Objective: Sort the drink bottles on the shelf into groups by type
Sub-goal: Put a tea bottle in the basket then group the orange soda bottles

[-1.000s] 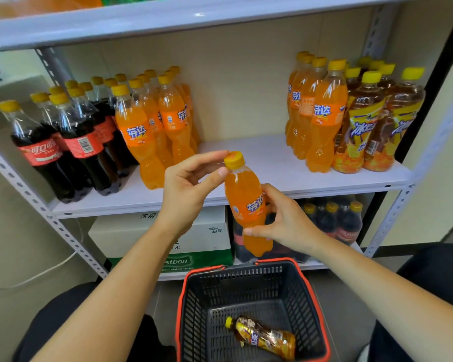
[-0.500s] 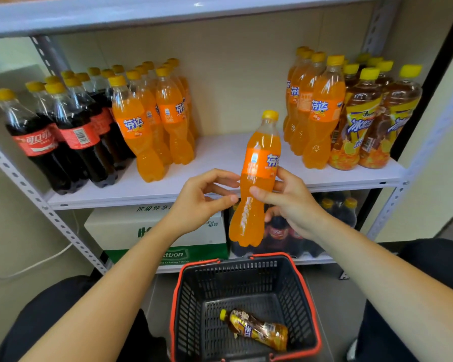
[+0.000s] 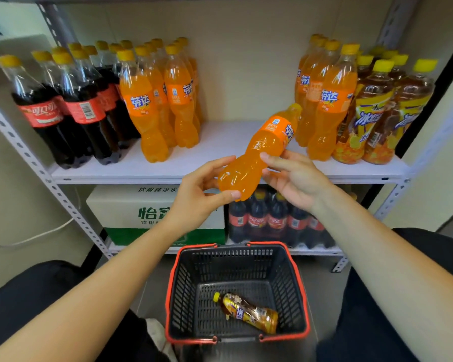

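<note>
Currently, orange soda bottle (image 3: 247, 164): held in the air in front of the middle shelf (image 3: 220, 142), tilted, with the yellow cap up to the right and the base down to the left.
Left hand (image 3: 196, 197): fingers above and thumb below, curled round the bottle's base.
Right hand (image 3: 296, 181): thumb and fingers grip the bottle's waist, just under the label.
Gap on shelf: bare white board behind the held bottle, between two orange groups.
Left of gap: left orange group (image 3: 147, 108) standing upright, with cola bottles (image 3: 71, 113) packed just beside it, farther left.
Right of gap: right orange group (image 3: 327, 105). The held bottle's cap is close in front of it. Iced tea bottles (image 3: 377, 113) fill the far right.
Basket (image 3: 171, 296): black with a red rim, on the floor below the hands. One tea bottle (image 3: 249, 312) lies on its side inside.
Lower shelf: water carton (image 3: 131, 205) on the left and cola pack (image 3: 272, 220) on the right, both partly hidden by the hands.
</note>
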Demonstrator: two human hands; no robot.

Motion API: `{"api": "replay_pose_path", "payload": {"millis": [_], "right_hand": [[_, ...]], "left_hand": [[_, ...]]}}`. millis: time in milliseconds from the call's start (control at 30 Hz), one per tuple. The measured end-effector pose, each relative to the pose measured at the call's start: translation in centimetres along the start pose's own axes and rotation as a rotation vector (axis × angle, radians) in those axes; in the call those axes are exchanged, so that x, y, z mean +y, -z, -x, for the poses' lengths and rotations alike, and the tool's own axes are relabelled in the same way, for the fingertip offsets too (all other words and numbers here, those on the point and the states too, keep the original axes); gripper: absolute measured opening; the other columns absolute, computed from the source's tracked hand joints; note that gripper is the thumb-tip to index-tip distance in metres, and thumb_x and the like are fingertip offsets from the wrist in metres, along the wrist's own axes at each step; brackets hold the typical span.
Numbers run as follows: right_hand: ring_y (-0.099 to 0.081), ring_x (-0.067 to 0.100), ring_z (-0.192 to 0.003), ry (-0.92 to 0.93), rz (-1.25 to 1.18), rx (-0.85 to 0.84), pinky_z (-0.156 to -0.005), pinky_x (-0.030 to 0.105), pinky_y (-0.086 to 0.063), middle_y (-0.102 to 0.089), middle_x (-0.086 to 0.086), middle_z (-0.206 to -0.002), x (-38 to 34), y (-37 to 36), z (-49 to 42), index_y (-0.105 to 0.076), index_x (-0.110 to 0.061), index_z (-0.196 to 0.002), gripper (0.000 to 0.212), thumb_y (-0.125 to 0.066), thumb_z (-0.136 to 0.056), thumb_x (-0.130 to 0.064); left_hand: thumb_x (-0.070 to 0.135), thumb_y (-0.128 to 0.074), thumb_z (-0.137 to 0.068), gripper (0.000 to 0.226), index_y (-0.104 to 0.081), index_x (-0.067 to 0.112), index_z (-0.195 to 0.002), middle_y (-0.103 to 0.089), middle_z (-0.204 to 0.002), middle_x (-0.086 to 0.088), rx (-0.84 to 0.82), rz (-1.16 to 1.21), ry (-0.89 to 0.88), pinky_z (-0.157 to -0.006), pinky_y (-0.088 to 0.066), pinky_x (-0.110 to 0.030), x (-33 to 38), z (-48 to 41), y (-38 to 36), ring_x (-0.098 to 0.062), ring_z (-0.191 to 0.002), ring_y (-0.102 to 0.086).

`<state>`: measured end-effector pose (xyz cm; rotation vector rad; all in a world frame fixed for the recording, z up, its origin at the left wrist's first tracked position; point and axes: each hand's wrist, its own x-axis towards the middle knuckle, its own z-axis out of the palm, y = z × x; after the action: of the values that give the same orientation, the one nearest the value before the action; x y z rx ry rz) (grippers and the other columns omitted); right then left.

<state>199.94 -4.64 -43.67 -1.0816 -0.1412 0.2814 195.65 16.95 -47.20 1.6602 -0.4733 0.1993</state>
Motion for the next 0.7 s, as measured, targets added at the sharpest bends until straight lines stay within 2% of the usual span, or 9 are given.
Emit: {"api": "replay_pose_path", "payload": {"millis": [100,167,267,333,467,600,700], "right_hand": [[-0.074,0.019,-0.089,-0.054,0.002,-0.003,-0.063,0.022,-0.058,-0.076,0.010,-0.107,0.4,-0.5,-0.1,-0.065,-0.007,-0.115,0.036,-0.074,-0.081,-0.018],[-0.075,0.019,-0.087,-0.070,0.041,-0.002,-0.063,0.024,-0.058,-0.077,0.008,-0.105,0.6,-0.7,-0.1,-0.063,-0.010,-0.117,0.042,-0.075,-0.079,-0.024],[-0.076,0.020,-0.090,-0.092,0.041,0.012,-0.066,0.027,-0.059,-0.077,0.008,-0.107,0.9,-1.1,-0.3,-0.061,-0.010,-0.123,0.042,-0.072,-0.086,-0.027],[-0.076,0.022,-0.092,-0.113,0.027,0.021,-0.068,0.028,-0.060,-0.076,0.011,-0.112,1.2,-1.3,-0.5,-0.060,-0.008,-0.127,0.045,-0.071,-0.089,-0.030],[-0.076,0.023,-0.091,-0.130,0.039,0.013,-0.064,0.026,-0.059,-0.075,0.013,-0.115,1.4,-1.7,-0.6,-0.059,-0.007,-0.131,0.059,-0.074,-0.082,-0.037],[-0.075,0.024,-0.095,-0.129,0.036,-0.003,-0.069,0.028,-0.060,-0.075,0.014,-0.116,1.6,-1.8,-1.0,-0.059,-0.007,-0.129,0.058,-0.075,-0.082,-0.038],[-0.074,0.026,-0.103,-0.115,0.042,-0.010,-0.074,0.031,-0.061,-0.073,0.014,-0.120,1.6,-1.7,-1.3,-0.058,-0.009,-0.131,0.056,-0.073,-0.084,-0.037]], "left_hand": [[0.026,-0.087,-0.080,0.058,-0.061,0.035,-0.130,-0.074,-0.118,0.007,0.018,0.011,-0.004,-0.086,-0.061,-0.038,0.1,0.0,0.4,-0.016,-0.102,-0.071],[0.021,-0.080,-0.080,0.055,-0.060,0.032,-0.130,-0.075,-0.112,0.010,0.016,0.022,0.006,-0.084,-0.060,-0.032,0.2,0.0,0.8,-0.010,-0.098,-0.070],[0.020,-0.072,-0.083,0.052,-0.058,0.032,-0.132,-0.074,-0.101,0.002,0.013,0.022,-0.006,-0.075,-0.060,-0.024,0.5,0.0,1.4,-0.007,-0.084,-0.069],[0.020,-0.069,-0.084,0.053,-0.055,0.033,-0.134,-0.072,-0.099,-0.008,0.012,0.014,-0.027,-0.075,-0.061,-0.024,0.7,0.1,1.6,-0.008,-0.082,-0.069],[0.019,-0.075,-0.081,0.056,-0.056,0.031,-0.133,-0.077,-0.093,0.008,-0.021,-0.032,-0.040,-0.077,-0.058,-0.023,1.0,0.6,2.2,-0.009,-0.079,-0.065],[0.016,-0.080,-0.077,0.068,-0.053,0.026,-0.139,-0.076,-0.097,0.010,-0.046,-0.096,-0.062,-0.076,-0.056,-0.021,1.0,0.8,2.5,-0.002,-0.081,-0.065],[0.026,-0.074,-0.084,0.061,-0.053,0.031,-0.141,-0.071,-0.093,0.015,-0.044,-0.223,-0.075,-0.077,-0.056,-0.029,0.9,0.7,3.5,-0.004,-0.082,-0.062]]}}
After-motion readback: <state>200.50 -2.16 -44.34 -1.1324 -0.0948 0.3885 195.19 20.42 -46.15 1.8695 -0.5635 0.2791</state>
